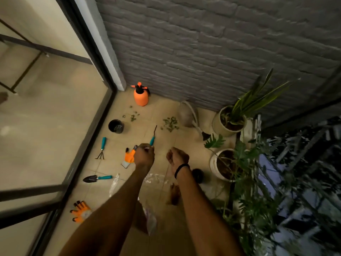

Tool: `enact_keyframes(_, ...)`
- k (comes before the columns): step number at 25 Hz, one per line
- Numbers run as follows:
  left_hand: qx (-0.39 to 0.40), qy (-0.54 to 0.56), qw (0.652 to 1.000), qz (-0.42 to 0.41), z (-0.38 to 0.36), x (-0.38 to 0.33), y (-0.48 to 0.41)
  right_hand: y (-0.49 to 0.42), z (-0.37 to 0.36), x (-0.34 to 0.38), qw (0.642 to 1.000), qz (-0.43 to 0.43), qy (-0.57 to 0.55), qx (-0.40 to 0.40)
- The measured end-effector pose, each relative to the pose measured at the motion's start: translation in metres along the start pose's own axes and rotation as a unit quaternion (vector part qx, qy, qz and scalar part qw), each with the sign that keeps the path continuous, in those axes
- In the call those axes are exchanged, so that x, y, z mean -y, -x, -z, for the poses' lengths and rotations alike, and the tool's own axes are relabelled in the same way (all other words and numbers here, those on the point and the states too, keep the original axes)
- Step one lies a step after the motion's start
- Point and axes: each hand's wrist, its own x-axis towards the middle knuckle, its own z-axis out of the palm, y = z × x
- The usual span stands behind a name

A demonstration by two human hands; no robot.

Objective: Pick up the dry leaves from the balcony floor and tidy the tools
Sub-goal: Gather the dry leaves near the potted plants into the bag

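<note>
Left hand (144, 154): fingers curled. Right hand (177, 156): fingers curled, black band at wrist. Whether either gripped the clear plastic (155, 178) below could not be told. Just beside the left hand lay a teal-handled tool (153, 134) and an orange glove (129, 157). Farther out on the floor (162, 108) were the dry leaves (170, 123), rake (101, 147), trowel (96, 178), black pot (115, 126) and sprayer (141, 95).
</note>
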Motion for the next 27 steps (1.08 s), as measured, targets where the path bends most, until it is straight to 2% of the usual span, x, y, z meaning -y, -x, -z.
enact_keyframes(5, -0.012, -0.052, 0.998, -0.013, -0.042, -0.059, -0.089, -0.085, -0.036, 0.072, 0.990, 0.054, 0.126, -0.043)
enact_keyframes(9, -0.013, -0.077, 0.997, 0.004, -0.084, -0.079, -0.169, -0.168, -0.074, 0.091, 0.970, 0.085, 0.220, -0.056)
enact_keyframes(11, -0.004, -0.088, 0.996, 0.014, -0.115, -0.072, -0.213, -0.221, -0.090, 0.090, 0.949, 0.111, 0.288, -0.066)
enact_keyframes(16, 0.025, -0.116, 0.992, 0.037, -0.238, 0.003, -0.348, -0.397, -0.128, 0.063, 0.864, 0.173, 0.464, -0.088)
enact_keyframes(18, 0.039, -0.127, 0.990, 0.047, -0.289, 0.045, -0.392, -0.469, -0.133, 0.040, 0.850, 0.173, 0.494, -0.066)
enact_keyframes(22, 0.048, -0.139, 0.988, 0.053, -0.381, 0.123, -0.461, -0.604, -0.140, -0.001, 0.816, 0.179, 0.545, -0.073)
enact_keyframes(27, 0.019, -0.142, 0.987, 0.070, -0.445, 0.178, -0.516, -0.714, -0.144, -0.038, 0.801, 0.215, 0.557, -0.043)
